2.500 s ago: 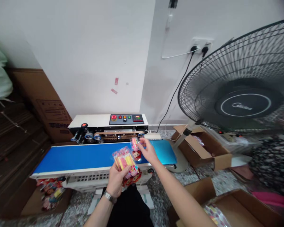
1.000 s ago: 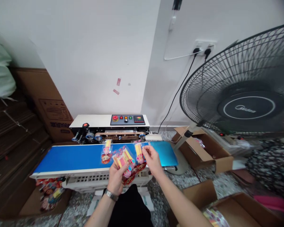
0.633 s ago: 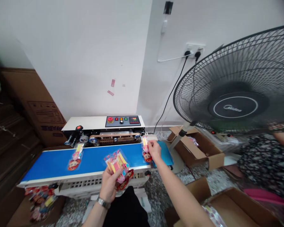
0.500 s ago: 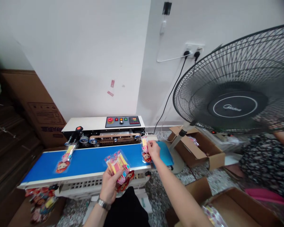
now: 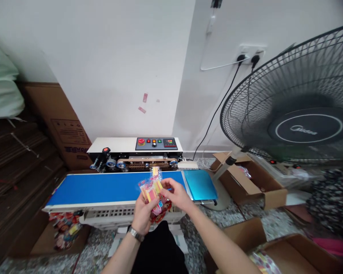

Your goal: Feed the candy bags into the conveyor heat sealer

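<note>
My left hand grips a fanned stack of clear packets printed with yellow and pink sticks and red cartoon heads, held just in front of the blue conveyor belt. My right hand pinches the top of that stack from the right. One packet lies on the belt at its far edge, its top under the sealing head of the white sealer machine. A watch sits on my left wrist.
A carton of sealed packets sits under the belt's left end. A large black fan stands at right, over open cardboard boxes. Another person in patterned clothing is at far right. More boxes lie at lower right.
My right hand let go of the packet it set at the belt's right end and came back to the stack. That packet has travelled left; the earlier packet has left the belt.
</note>
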Available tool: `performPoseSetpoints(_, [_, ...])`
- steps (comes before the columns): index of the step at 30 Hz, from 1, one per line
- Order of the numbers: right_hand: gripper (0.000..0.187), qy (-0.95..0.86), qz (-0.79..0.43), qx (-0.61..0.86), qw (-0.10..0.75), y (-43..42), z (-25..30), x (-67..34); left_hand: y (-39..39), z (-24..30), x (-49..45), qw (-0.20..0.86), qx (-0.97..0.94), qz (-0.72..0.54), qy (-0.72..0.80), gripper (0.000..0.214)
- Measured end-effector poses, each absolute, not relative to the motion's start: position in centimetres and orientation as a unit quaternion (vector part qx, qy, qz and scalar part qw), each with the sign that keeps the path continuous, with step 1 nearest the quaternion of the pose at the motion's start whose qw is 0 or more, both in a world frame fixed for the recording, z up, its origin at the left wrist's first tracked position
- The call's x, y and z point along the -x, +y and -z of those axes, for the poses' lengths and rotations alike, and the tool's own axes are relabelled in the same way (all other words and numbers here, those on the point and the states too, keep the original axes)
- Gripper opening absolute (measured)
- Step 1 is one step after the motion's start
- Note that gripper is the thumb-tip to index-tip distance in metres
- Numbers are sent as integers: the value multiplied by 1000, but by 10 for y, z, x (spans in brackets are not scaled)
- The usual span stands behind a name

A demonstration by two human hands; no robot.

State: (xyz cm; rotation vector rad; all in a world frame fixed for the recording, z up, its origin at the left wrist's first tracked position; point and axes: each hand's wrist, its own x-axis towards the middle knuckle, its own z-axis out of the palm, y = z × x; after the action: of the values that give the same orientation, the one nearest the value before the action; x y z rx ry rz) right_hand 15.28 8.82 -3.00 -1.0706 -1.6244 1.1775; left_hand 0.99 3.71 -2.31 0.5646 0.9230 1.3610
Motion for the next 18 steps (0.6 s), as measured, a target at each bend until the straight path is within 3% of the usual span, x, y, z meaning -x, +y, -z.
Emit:
performPoseSetpoints(8, [24, -491, -471, 479, 554, 95, 27, -172, 37, 27, -3, 653, -226, -577, 436, 42])
performPoseSetpoints(13, [23, -512, -502, 444, 538, 78, 20, -166, 36, 22, -4, 674, -255, -571, 392, 46])
performPoseSetpoints(18, [19, -531, -500, 440, 523, 58, 18, -149, 38, 18, -4, 659, -279, -575, 396, 36])
